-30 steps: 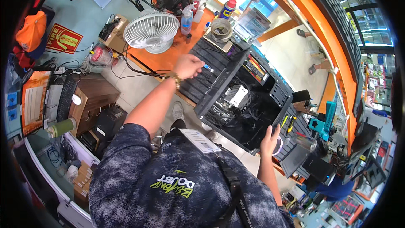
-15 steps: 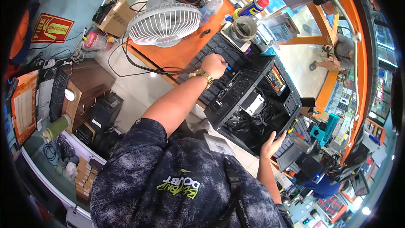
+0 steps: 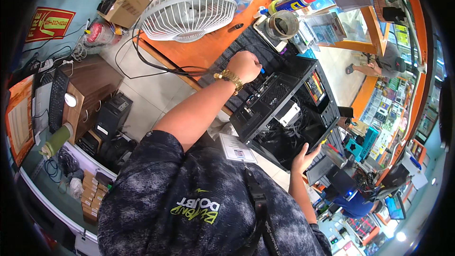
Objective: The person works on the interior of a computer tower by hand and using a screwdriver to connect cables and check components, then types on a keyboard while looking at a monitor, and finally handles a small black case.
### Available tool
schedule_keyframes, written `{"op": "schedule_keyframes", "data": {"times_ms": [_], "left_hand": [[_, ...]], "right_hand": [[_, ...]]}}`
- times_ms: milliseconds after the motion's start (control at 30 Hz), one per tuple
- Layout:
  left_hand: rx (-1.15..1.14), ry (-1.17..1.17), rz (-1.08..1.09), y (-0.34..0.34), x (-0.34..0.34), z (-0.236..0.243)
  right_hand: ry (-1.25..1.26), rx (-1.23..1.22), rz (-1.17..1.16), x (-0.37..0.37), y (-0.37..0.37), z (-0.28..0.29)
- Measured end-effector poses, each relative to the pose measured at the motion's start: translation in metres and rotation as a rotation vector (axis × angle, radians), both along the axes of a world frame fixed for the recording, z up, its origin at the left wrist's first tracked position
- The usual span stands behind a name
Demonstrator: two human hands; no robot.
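Observation:
A black desktop computer case (image 3: 265,109) lies on a dark ribbed mat, its side open onto bundled black cables, a pale bracket and a power supply (image 3: 314,88) with a yellow-red label. My left hand (image 3: 243,66), wearing a gold watch (image 3: 229,80), is closed in a pinch beside the case's back panel. A small blue piece (image 3: 262,71) shows at its fingertips; what the fingers hold is hidden. Black cables (image 3: 182,70) run over the table edge toward that wrist. My right hand (image 3: 303,158) grips the case's near right edge, thumb up, other fingers partly hidden.
A white fan (image 3: 188,16) stands on the orange table (image 3: 177,59). Behind the case are a glass jar (image 3: 282,24) and a blue spray can (image 3: 291,2). Other computer parts crowd the right side. One person (image 3: 379,64) sits beyond the counter; another, in blue (image 3: 353,206), is at right.
My left hand shifts slightly up and right in the picture, still pinched by the back panel. My right hand keeps its hold on the case. The view has shifted a little.

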State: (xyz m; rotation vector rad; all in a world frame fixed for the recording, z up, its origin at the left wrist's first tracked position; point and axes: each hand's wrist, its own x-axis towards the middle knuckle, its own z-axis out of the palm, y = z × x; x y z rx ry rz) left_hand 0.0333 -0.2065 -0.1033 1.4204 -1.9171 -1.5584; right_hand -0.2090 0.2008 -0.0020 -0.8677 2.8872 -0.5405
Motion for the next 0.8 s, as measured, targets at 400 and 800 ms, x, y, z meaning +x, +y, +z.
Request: {"op": "schedule_keyframes", "data": {"times_ms": [400,800], "left_hand": [[0.457,0.201,0.061,0.037,0.071,0.029],[0.577,0.140,0.125,0.071,0.074,0.016]], "right_hand": [[0.001,0.007,-0.008,-0.003,0.004,-0.003],[0.086,0.020,0.016,-0.004,0.006,-0.007]]}}
